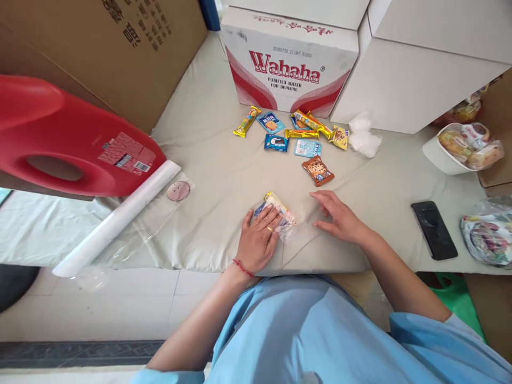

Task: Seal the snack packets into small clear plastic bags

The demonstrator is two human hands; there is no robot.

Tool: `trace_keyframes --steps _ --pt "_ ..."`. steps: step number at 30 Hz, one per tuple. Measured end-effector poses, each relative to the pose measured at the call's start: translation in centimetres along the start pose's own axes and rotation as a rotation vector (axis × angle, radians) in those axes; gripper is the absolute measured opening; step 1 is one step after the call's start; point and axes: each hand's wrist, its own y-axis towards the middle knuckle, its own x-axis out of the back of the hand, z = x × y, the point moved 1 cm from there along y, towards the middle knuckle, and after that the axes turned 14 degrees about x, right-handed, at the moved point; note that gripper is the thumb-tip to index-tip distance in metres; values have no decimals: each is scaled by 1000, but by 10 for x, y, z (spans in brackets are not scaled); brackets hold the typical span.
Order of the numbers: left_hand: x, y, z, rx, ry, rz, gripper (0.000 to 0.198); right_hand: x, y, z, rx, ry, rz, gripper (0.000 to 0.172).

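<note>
My left hand (259, 234) lies flat on a clear plastic bag (291, 226) with snack packets (280, 205) inside, near the table's front edge. Its fingers are stretched out over the packets. To the right of the bag, my right hand (338, 216) has its thumb and fingers apart with nothing between them. Beyond the hands, a brown cookie packet (318, 170), a dark blue packet (276, 143), a light blue packet (308, 148) and several yellow packets (247, 121) are spread on the cloth.
A Wahaha carton (290, 64) stands at the back. At the left are a red jug (76, 138) and a white film roll (120, 216). On the right sit a white bowl (448, 157), a phone (434, 230) and a bagged item (488, 237).
</note>
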Motion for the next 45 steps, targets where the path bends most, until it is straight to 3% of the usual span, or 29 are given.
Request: trace_keyframes --steps 2,6,9,11,15,19,26,30,33,35,38,41,45 --pt "2 1 0 7 -4 16 43 -14 0 -2 84 -63 44 71" --pt "3 3 1 19 -2 43 43 -39 29 6 313 -44 123 34" --pt "4 2 0 11 -2 43 43 -45 59 11 381 31 173 28" --pt "5 1 -1 2 2 43 44 -47 73 10 307 94 184 26" --pt "7 0 -4 6 -58 24 41 -58 88 5 18 345 168 18" --pt "3 -1 -5 131 -218 -135 24 -75 90 7 -176 478 61 20" --pt "-5 -5 -3 365 -411 -400 12 -88 93 20 -212 337 -7 19" --pt "-3 0 -3 384 -298 -424 17 -96 87 26 -164 32 -104 6" --pt "0 4 -3 401 -224 -435 17 -98 86 23 -158 -109 -260 33" --pt "0 6 -2 427 -218 -438 15 -96 90 17 -263 -101 -262 50" --pt "-2 9 4 508 -169 -475 32 -91 99 10 -385 -57 -89 35" --pt "-3 13 9 528 -105 -447 46 -87 105 9 -336 6 -14 19" --pt "4 13 4 512 -184 -380 30 -85 100 12 -219 272 -91 23"
